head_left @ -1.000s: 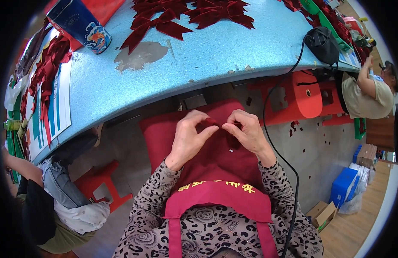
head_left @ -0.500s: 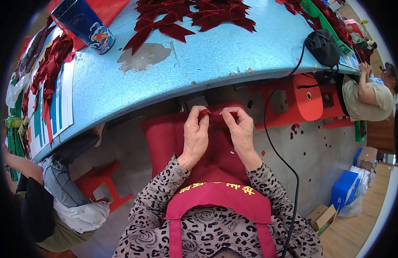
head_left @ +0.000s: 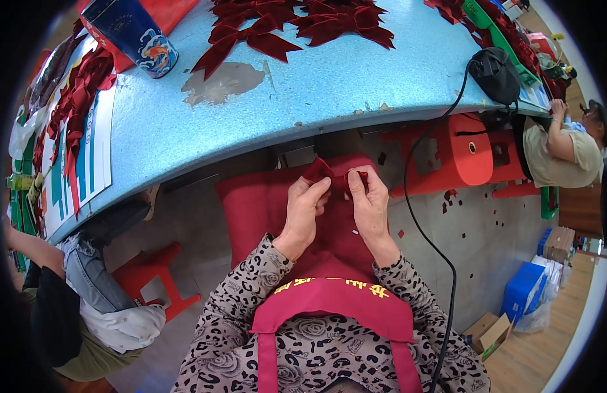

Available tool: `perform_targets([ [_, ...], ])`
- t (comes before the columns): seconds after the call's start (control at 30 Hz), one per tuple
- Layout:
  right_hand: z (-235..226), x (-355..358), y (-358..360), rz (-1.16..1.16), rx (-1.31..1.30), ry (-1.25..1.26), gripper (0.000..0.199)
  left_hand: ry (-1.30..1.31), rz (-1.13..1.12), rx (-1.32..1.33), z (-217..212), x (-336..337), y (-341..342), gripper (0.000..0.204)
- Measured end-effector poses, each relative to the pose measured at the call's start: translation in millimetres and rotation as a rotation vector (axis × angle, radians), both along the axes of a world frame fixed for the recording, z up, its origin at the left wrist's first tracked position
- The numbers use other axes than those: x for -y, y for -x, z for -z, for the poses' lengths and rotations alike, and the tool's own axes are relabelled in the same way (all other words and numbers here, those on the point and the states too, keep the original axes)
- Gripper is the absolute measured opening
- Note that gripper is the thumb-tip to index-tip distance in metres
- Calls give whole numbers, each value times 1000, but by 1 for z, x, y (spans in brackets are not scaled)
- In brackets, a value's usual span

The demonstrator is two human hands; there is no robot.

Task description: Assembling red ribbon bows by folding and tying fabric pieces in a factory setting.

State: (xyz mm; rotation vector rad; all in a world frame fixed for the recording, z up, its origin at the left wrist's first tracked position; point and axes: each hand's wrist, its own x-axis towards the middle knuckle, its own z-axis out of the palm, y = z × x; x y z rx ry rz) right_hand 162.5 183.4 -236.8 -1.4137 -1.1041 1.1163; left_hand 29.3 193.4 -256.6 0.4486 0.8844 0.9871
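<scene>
Over my lap, my left hand (head_left: 305,211) is closed, thumb on top, pinching a dark red velvet ribbon (head_left: 317,169) whose flared end stands up past the fingertips. My right hand (head_left: 370,208), a little apart from it, is closed too and grips dark red ribbon (head_left: 362,177) between thumb and fingers. Whether the two bits belong to one piece, I cannot tell. Beneath both hands lies the red apron (head_left: 257,209) across my lap. Finished dark red velvet bows (head_left: 257,36) lie on the blue table (head_left: 330,85) beyond my hands.
A dark blue patterned cup (head_left: 136,42) stands far left. A black pouch (head_left: 495,73) sits at the right edge, and a black cable (head_left: 408,170) hangs down from there. Red stools (head_left: 470,147) stand below. One person (head_left: 559,147) sits at right, another (head_left: 94,275) at left.
My hands have turned and drawn slightly apart at the fingertips. The ribbon end at my left hand now stands up larger and more visible.
</scene>
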Motion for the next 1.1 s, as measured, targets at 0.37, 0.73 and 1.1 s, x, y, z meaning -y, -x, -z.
perform_targets([
  [0.37, 12, -10, -14, -56, 142, -124, 18, -154, 67, -187, -2, -16, -7, 16],
  [0.73, 15, 1, 5, 107, -289, -74, 14, -83, -145, -59, -7, 6, -29, 15],
  [1.1, 30, -9, -18, 23, -432, -32, 14, -136, -54, -120, -2, -13, -23, 12],
])
